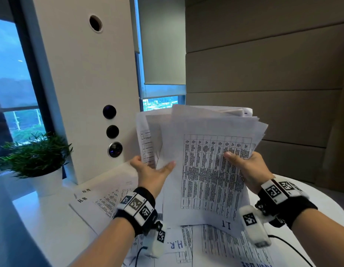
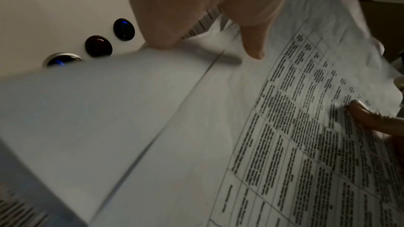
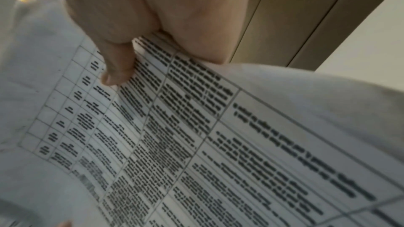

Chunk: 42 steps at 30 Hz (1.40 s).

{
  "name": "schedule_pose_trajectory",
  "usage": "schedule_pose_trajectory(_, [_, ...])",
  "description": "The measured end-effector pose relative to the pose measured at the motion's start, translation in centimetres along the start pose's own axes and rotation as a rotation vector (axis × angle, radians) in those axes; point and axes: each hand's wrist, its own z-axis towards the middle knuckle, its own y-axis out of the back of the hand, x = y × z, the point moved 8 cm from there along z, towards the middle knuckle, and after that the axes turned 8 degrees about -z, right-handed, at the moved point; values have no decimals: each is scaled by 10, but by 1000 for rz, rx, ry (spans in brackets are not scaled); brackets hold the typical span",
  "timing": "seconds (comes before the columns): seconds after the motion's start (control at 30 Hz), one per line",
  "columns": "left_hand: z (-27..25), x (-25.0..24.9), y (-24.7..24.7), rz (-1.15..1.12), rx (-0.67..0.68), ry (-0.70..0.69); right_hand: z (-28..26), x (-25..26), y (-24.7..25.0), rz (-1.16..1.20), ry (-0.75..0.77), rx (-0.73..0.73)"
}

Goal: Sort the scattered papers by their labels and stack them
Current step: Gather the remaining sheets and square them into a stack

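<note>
Head view, centre: your right hand [image 1: 244, 167] thumb-clamps the fanned sheaf [image 1: 205, 180]; your left hand [image 1: 152, 171], fingers nearly straight, steadies it. Loose sheets may slip onto the lower-frame H.R. papers [image 1: 176, 245], mixing labels.

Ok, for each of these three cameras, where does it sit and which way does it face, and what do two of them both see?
Head: on the head, facing forward and down; both forearms, left hand and right hand hold the papers up over the table.
Left wrist: on that wrist, facing along the palm toward the wall buttons; left thumb shows.
Right wrist: on that wrist, facing along the hand; right thumb in its grip on the printed sheet.
Shared: head and left wrist both show the wall buttons.
</note>
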Motion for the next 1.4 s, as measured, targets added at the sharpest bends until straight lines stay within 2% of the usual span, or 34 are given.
schedule_pose_trajectory(0.1, [-3, 6, -14, -54, 184, 48, 1, -8, 5, 27, -38, -4])
schedule_pose_trajectory(0.23, [-11, -5, -25, -71, 289, 0, 0, 1, 1, -42, 13, 35])
schedule_pose_trajectory(0.33, [-11, -17, -16, -210, 247, -10, -1, 4, 8, -92, 30, -10])
schedule_pose_trajectory(0.43, [-2, -16, -7, -342, 198, 42, -3, 1, 18, -77, 22, -58])
schedule_pose_trajectory(0.57, [1, -22, -3, -110, 120, -74, -4, 3, 12, -38, 13, -35])
schedule_pose_trajectory(0.63, [-2, -26, -6, -77, 118, -89, -3, 5, 8, -45, 11, -19])
schedule_pose_trajectory(0.83, [-6, -38, -14, -295, 108, -154, -5, 3, 10, -70, 18, -39])
schedule_pose_trajectory(0.9, [-8, -36, -15, -205, 96, -191, -4, 3, 11, -126, 18, -31])
schedule_pose_trajectory(0.97, [-11, -37, -13, -48, 95, -290, -4, 8, 9, -206, 34, -32])
schedule_pose_trajectory(1.07, [-10, -37, -16, 46, 132, -365, -4, 12, 9, -241, 48, -58])
schedule_pose_trajectory(1.2, [-10, -30, -30, 70, 379, -275, 1, 12, 9, -241, 73, -69])
schedule_pose_trajectory(1.3, [-19, -16, -35, 52, 589, -118, 7, 7, 12, -238, 58, -119])
schedule_pose_trajectory(1.4, [-25, 5, -33, -27, 686, 62, 14, -6, 22, -241, -41, -213])
